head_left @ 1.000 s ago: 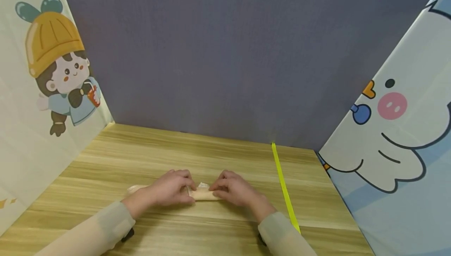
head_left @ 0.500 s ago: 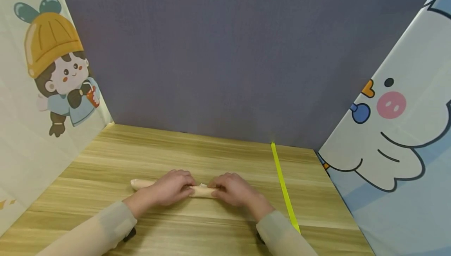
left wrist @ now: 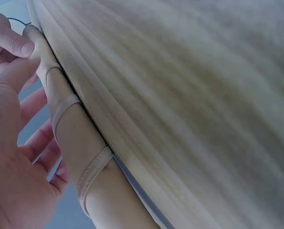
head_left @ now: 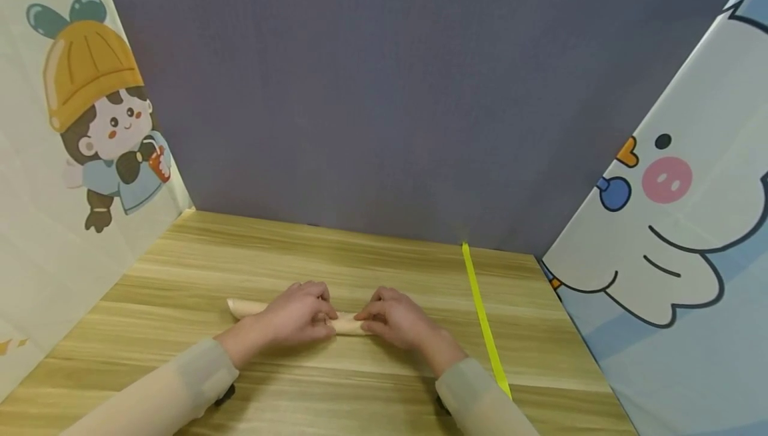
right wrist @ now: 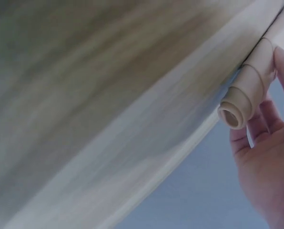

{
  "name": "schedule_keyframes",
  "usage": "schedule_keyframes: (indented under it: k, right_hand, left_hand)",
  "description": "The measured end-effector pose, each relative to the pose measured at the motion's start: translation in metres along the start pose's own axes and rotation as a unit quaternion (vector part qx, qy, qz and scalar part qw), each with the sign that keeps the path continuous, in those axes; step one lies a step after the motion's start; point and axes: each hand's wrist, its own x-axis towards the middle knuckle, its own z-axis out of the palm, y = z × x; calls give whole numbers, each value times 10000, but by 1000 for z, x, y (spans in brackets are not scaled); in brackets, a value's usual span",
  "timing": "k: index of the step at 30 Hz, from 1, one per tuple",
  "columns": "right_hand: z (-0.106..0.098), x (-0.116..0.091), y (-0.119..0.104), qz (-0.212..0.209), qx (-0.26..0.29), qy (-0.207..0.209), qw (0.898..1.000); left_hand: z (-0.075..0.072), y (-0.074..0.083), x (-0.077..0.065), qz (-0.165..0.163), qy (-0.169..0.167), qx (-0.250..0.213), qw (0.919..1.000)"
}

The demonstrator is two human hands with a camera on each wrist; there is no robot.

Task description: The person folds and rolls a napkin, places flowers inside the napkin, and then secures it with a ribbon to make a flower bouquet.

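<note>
Between my two hands on the wooden table lies a beige roll (head_left: pixel 349 325) of thin, smooth sheet, wound into a long narrow tube. My left hand (head_left: pixel 298 314) holds it near the middle, fingertips over the far side and thumb at the near side. To the right, my right hand (head_left: pixel 399 320) pinches the roll close to its right end. In the left wrist view, the wound roll (left wrist: pixel 82 138) shows slanting overlapped edges, one with a stitch-like line. The right wrist view shows the roll's hollow, layered end (right wrist: pixel 231 117). Its left end sticks out past my left hand.
A yellow strip (head_left: pixel 485 316) runs from back to front along the table (head_left: pixel 360 389), right of my right hand. A dark grey panel (head_left: pixel 354 89) stands behind. Cartoon-printed panels, left (head_left: pixel 36 223) and right (head_left: pixel 708 236), flank the table.
The roll's left end has shifted slightly right. A pale flap that stood up behind the roll between my hands has gone down. My fingers have shifted slightly along the roll.
</note>
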Motion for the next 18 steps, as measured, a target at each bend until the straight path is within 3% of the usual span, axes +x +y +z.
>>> schedule_keyframes:
  k: [6,13,18]
  right_hand:
    - [-2,2,-1,46,-15,-121,9999]
    - [-4,2,-1,225,443,-318,9983]
    - [-4,2,-3,430,709,-474,9954]
  left_hand:
    - [-1,3,3,68,48,201,9998]
    - [0,2,6,-213,-112,-154,9996]
    - [2,0,7,-214,-97,-203,9995]
